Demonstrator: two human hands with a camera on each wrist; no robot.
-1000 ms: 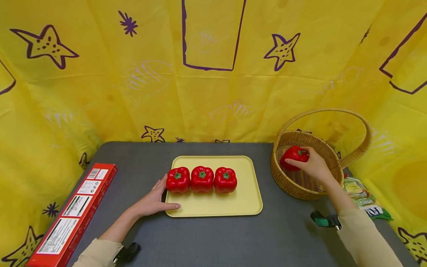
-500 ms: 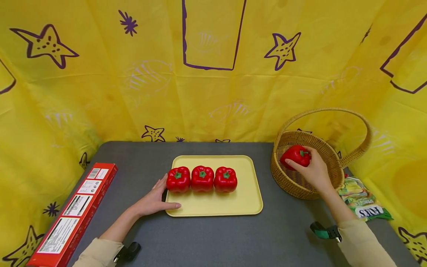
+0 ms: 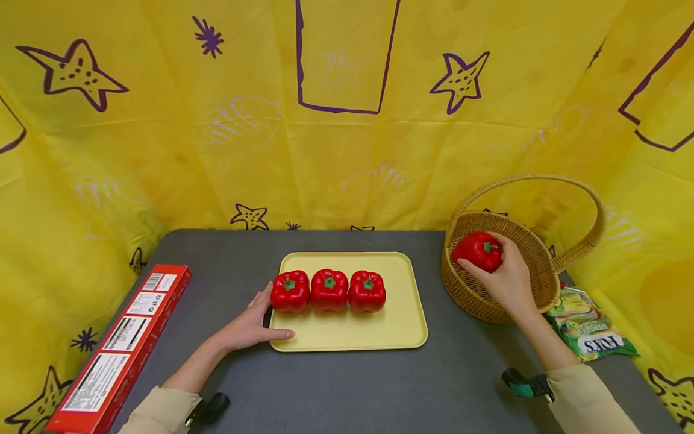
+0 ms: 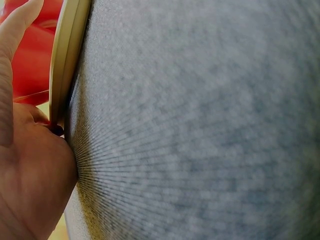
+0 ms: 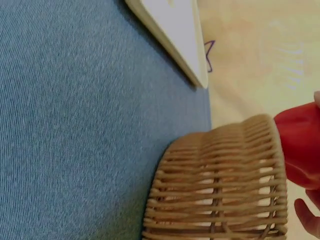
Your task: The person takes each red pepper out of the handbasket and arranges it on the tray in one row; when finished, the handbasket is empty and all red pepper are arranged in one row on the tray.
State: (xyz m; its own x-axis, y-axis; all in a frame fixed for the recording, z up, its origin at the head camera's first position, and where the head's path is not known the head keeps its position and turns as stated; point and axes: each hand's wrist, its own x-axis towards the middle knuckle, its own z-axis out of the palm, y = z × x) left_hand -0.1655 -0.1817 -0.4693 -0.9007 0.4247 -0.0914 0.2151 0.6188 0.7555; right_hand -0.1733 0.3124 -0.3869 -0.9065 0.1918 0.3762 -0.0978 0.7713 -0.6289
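My right hand [image 3: 501, 274] grips a red bell pepper [image 3: 478, 251] and holds it just above the rim of a wicker basket [image 3: 490, 301] at the right. The right wrist view shows the pepper [image 5: 300, 145] over the basket wall [image 5: 220, 185]. Three red peppers [image 3: 328, 291] stand in a row on a pale yellow tray [image 3: 379, 328] at the table's middle. My left hand [image 3: 250, 324] rests flat against the tray's left front corner, thumb on its rim, beside the leftmost pepper [image 3: 290, 292]. The left wrist view shows the tray edge [image 4: 67, 55] against my palm.
A long red box [image 3: 116, 349] lies along the table's left edge. A green snack packet [image 3: 588, 328] lies right of the basket. The grey table [image 3: 352, 386] is ringed by a yellow patterned cloth [image 3: 347, 120] at the back and sides.
My right hand has lifted the pepper up from inside the basket to about its rim. The left hand and the tray have not moved.
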